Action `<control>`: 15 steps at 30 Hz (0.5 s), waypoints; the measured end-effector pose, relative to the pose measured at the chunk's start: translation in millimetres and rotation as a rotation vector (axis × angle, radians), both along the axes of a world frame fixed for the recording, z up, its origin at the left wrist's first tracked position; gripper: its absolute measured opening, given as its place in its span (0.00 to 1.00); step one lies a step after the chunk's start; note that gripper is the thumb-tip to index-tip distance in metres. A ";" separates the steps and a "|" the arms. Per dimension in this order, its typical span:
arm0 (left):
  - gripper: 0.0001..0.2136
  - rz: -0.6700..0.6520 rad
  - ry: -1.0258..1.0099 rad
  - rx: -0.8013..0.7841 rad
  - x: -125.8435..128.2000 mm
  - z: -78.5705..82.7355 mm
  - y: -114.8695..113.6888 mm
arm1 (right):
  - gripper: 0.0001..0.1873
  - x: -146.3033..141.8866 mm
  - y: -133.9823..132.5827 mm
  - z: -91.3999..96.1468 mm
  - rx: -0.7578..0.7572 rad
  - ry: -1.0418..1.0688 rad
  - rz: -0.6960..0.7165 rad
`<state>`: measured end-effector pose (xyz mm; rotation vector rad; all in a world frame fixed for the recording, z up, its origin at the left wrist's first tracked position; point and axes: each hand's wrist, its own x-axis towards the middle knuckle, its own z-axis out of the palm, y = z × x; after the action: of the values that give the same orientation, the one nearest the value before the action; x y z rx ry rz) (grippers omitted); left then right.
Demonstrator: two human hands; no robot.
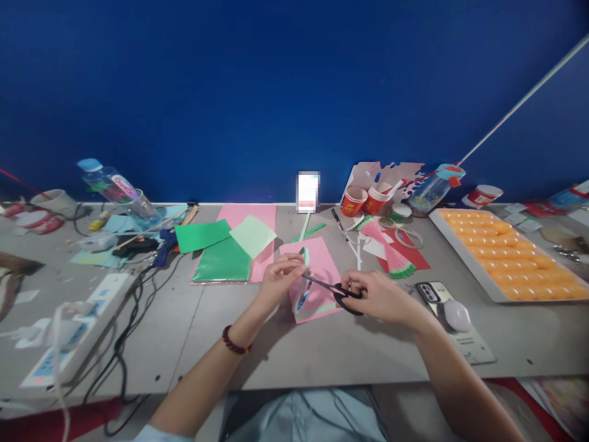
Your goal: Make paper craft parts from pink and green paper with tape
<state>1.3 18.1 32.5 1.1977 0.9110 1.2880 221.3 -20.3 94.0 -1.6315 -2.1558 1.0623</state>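
My left hand (281,275) pinches a roll of tape (301,302), a thin pale ring with blue print on its inner side, held on edge. My right hand (378,294) has its fingers in the black handles of a pair of scissors (341,294). The blades point left and their tips reach the left fingertips beside the roll; whether they touch the tape I cannot tell. Beneath both hands lies a pink sheet of paper (324,261). A thin pale green strip (304,226) extends behind the left hand.
Green paper (202,236) and pink sheets lie left. Red paper cups (354,201), a pink-green paper fan (389,252) and a phone (453,331) are right, beside a tray of orange balls (506,255). A power strip (78,334) with cables is far left.
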 end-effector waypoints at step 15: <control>0.04 0.003 0.036 0.014 -0.7 -2.8 1.0 | 0.06 -0.5 1.7 4.7 0.017 -0.034 0.015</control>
<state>0.6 19.1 29.6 1.2347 0.9316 1.2812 220.8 -18.7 98.7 -1.6400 -2.1952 1.0243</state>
